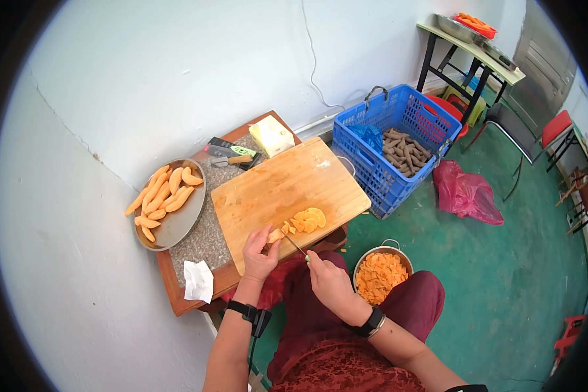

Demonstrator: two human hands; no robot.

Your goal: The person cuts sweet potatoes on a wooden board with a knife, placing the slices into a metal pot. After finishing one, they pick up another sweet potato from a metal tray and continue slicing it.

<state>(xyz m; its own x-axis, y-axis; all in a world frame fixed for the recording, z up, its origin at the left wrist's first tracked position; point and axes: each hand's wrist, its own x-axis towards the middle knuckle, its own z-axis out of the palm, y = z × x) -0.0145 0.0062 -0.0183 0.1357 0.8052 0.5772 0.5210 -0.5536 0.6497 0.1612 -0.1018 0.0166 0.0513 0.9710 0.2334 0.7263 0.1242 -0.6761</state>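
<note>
Grip of the left hand closed on an orange root piece at the cutting board's near edge; right hand clasping a knife against it. Beside the piece, cut slices; beyond, on the desk, a metal tray of peeled roots.

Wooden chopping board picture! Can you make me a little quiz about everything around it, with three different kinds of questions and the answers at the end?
1. Which hand grips the thin metal knife over the light wooden chopping board?
A) left hand
B) right hand

2. True or false: the long, peeled orange roots are inside the blue plastic crate.

3. Fill in the missing word: the round metal pot holds lots of thin orange ______.

Key: 1. B; 2. False, they lie on the round metal tray; 3. slices.
</note>
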